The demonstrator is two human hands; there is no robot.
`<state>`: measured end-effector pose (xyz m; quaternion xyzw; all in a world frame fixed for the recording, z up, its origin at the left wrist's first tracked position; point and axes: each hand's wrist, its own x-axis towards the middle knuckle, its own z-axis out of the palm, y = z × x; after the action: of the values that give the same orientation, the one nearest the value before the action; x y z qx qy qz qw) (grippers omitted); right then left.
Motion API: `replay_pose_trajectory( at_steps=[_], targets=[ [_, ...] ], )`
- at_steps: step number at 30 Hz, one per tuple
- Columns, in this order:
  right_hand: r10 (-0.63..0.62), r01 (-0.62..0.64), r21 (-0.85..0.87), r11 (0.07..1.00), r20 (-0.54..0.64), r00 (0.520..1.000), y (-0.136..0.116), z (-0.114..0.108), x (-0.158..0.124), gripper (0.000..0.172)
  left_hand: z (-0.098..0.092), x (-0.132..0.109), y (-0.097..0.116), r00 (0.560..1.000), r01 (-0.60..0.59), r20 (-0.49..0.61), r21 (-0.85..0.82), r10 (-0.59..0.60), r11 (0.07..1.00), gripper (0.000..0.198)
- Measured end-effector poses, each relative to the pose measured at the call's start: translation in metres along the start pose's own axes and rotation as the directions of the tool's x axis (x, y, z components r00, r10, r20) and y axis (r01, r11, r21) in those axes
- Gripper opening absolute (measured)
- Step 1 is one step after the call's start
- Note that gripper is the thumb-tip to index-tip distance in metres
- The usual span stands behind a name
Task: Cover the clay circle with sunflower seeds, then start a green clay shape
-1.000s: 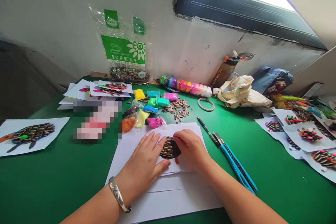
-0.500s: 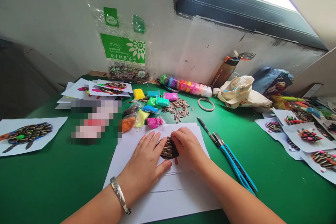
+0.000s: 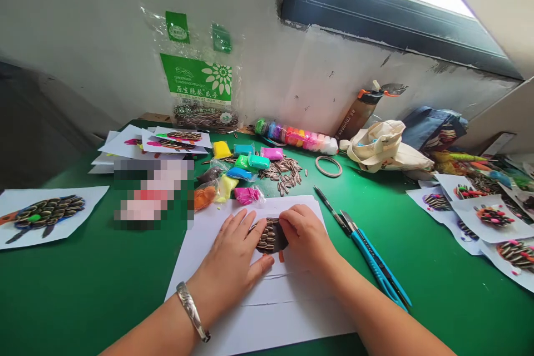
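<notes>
On the green work mat (image 3: 75, 295), a paper sheet bearing a seed-covered figure (image 3: 44, 216) is placed at the far left, and a pixelated patch beside it cannot be made out. Further right, bagged modelling clay in yellow, orange, blue, green and pink (image 3: 246, 178) is grouped beside a loose pile of striped sunflower seeds (image 3: 283, 173). Nearer the operator, a white paper sheet (image 3: 300, 311) is laid flat. The left hand (image 3: 231, 253), fitted with a silver bangle (image 3: 192, 311), is held flat on this sheet, its fingers spread and unclenched, with the fingertips placed at the left edge of a dark brown clay oval set with rows of sunflower seeds (image 3: 270, 236). The oval is located on the upper part of the sheet, between both hands. The right hand (image 3: 306, 236) is positioned against its right side, with the fingers curled over the edge; whether the oval is gripped cannot be determined. Compared with the preceding view, the right hand is seen shifted only slightly rightward, and the oval remains on the sheet. A blue utility knife (image 3: 377, 270) is laid further right, and seed-decorated sheets (image 3: 492, 217) are stacked at the far right.
</notes>
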<state>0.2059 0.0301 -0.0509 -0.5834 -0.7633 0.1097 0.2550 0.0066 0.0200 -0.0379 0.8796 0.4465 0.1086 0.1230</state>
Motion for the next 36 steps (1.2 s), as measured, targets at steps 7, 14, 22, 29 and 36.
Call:
replay_pose_trajectory(
  at_steps=[7, 14, 22, 29, 36],
  targets=[
    [-0.025, 0.025, -0.014, 1.000, -0.004, 1.000, 0.000, 0.007, 0.002, 0.014, 0.000, 0.002, 0.001, 1.000, 0.007, 0.018, 0.024, -0.007, 1.000, 0.056],
    [0.039, -0.036, 0.054, 0.998, -0.046, 0.998, 0.008, -0.004, 0.005, 0.019, 0.001, 0.000, -0.003, 1.000, -0.029, -0.006, 0.026, 0.029, 0.999, 0.056],
    [0.137, -0.143, -0.066, 0.987, -0.090, 0.986, 0.032, -0.021, 0.038, 0.022, 0.002, -0.003, -0.006, 0.995, -0.054, -0.085, -0.059, 0.048, 0.997, 0.056],
    [0.121, -0.141, -0.180, 0.973, -0.118, 0.986, 0.030, -0.001, 0.062, 0.019, 0.002, -0.006, -0.006, 0.999, -0.031, -0.035, -0.044, 0.029, 0.999, 0.056],
    [0.086, -0.117, -0.182, 0.976, -0.169, 0.982, 0.032, 0.010, 0.061, 0.021, 0.002, -0.005, -0.006, 0.999, -0.027, -0.037, -0.045, 0.026, 0.999, 0.055]
  ],
)
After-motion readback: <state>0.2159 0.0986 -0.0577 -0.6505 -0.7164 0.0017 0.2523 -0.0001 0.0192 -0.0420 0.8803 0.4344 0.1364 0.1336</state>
